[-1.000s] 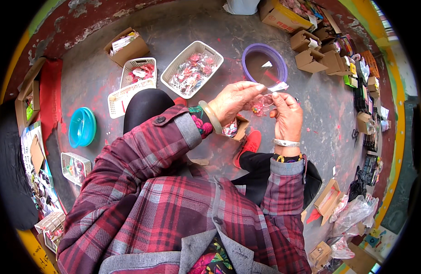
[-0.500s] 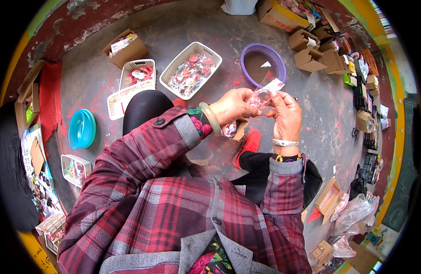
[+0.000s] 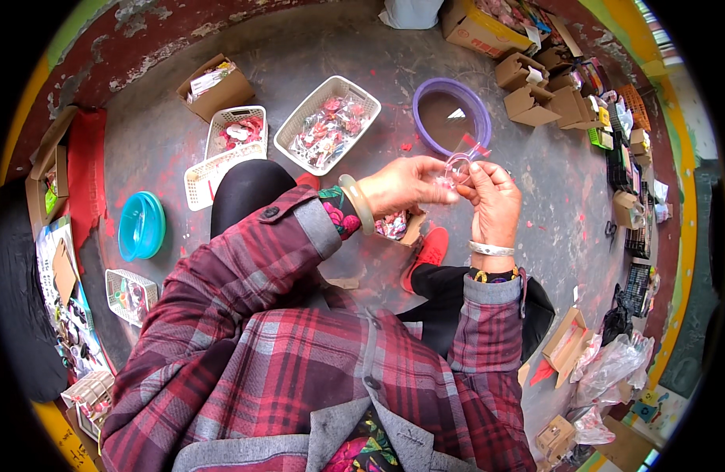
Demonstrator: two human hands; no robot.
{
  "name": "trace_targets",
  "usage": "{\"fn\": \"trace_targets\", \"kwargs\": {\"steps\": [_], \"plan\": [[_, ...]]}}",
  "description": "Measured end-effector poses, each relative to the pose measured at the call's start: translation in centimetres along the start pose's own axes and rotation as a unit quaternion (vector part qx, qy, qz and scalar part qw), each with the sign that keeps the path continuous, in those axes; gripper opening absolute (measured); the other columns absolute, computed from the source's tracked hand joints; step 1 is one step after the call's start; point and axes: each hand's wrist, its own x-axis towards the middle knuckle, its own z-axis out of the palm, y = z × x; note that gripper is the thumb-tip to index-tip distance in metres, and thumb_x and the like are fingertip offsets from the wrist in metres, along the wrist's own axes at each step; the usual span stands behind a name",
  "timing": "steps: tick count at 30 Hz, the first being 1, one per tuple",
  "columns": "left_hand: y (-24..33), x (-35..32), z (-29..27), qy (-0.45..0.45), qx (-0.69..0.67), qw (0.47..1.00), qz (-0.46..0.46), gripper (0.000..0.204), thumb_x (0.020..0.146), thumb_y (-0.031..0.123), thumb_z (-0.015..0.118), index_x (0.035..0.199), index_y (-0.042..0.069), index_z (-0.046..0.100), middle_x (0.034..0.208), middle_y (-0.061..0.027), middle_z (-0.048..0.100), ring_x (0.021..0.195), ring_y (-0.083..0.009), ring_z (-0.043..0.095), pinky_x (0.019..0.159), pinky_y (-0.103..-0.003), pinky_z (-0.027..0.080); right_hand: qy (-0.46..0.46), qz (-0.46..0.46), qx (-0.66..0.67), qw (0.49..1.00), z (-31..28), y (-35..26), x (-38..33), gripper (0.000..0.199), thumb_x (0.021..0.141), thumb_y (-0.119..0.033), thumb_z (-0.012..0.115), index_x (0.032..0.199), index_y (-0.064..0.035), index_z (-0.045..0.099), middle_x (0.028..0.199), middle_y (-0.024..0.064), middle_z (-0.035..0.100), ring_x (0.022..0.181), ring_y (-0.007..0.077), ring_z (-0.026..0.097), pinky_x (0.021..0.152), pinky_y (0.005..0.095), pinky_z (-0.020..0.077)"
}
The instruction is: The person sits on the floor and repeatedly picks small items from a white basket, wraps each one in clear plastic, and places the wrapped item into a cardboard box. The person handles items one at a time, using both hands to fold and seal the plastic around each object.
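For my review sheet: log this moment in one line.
left hand: pinching clear packet | right hand: holding same packet | below: small box

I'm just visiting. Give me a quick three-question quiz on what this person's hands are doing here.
1. True or false: both hands hold one small clear packet.
2. Which wrist wears the pale bangle?
A. left
B. right
3. Fill in: beyond the hands, on the floor, lies a round ____ basin.

Key:
1. True: the left hand and the right hand pinch it together.
2. A
3. purple
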Motion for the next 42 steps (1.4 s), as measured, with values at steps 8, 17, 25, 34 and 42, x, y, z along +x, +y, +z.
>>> {"fn": "trace_targets", "kwargs": {"steps": [8, 17, 25, 34, 42], "plan": [[0.8, 0.7, -1.1, 0.037, -0.125, 0.991, 0.008, 0.035, 0.085, 0.019, 0.061, 0.114, 0.001, 0.051, 0.101, -0.0032, 0.059, 0.084, -0.0049, 0.055, 0.051, -0.017, 0.040, -0.018, -0.025, -0.091, 0.995, 0.3, 0.4, -0.3, 0.012, 0.084, -0.008, 0.060, 0.089, 0.0030, 0.061, 0.079, 0.0056, 0.063, 0.069, 0.0126, 0.062, 0.063, 0.0237, 0.0522], [0.2, 0.6, -1.1, 0.015, -0.201, 0.979, 0.037, 0.023, 0.090, 0.018, 0.053, 0.102, -0.001, 0.057, 0.100, -0.0096, 0.061, 0.097, -0.0172, 0.058, 0.074, -0.027, 0.052, -0.013, 0.012, -0.074, 0.997, 0.2, 0.4, -0.3, 0.014, 0.086, -0.013, 0.058, 0.087, 0.0005, 0.061, 0.079, 0.0060, 0.064, 0.066, 0.0130, 0.063, 0.057, 0.0233, 0.0522], [0.3, 0.7, -0.7, 0.056, -0.141, 0.988, 0.042, 0.022, 0.091, 0.016, 0.051, 0.102, -0.002, 0.057, 0.098, -0.0090, 0.061, 0.083, -0.0141, 0.060, 0.069, -0.024, 0.051, -0.010, -0.007, -0.094, 0.995, 0.6, 0.3, -0.4, 0.016, 0.086, -0.014, 0.058, 0.086, 0.0017, 0.060, 0.077, 0.0061, 0.063, 0.066, 0.0124, 0.062, 0.055, 0.0225, 0.0520], [0.2, 0.8, -0.5, 0.088, -0.131, 0.987, 0.028, 0.021, 0.091, 0.012, 0.050, 0.102, -0.005, 0.056, 0.097, -0.0098, 0.061, 0.082, -0.0134, 0.059, 0.071, -0.024, 0.051, -0.009, -0.013, -0.101, 0.995, 0.4, 0.4, -0.4, 0.015, 0.087, -0.013, 0.056, 0.085, 0.0015, 0.060, 0.075, 0.0054, 0.062, 0.064, 0.0118, 0.061, 0.055, 0.0218, 0.0514], [0.6, 0.3, -0.9, 0.039, -0.217, 0.975, 0.035, 0.019, 0.090, 0.012, 0.052, 0.097, -0.005, 0.057, 0.094, -0.0101, 0.061, 0.090, -0.0156, 0.059, 0.077, -0.023, 0.051, -0.025, -0.049, -0.174, 0.983, 0.2, 0.6, -0.2, 0.015, 0.088, -0.014, 0.056, 0.083, -0.0001, 0.060, 0.074, 0.0031, 0.062, 0.066, 0.0090, 0.060, 0.054, 0.0206, 0.0477]]}}
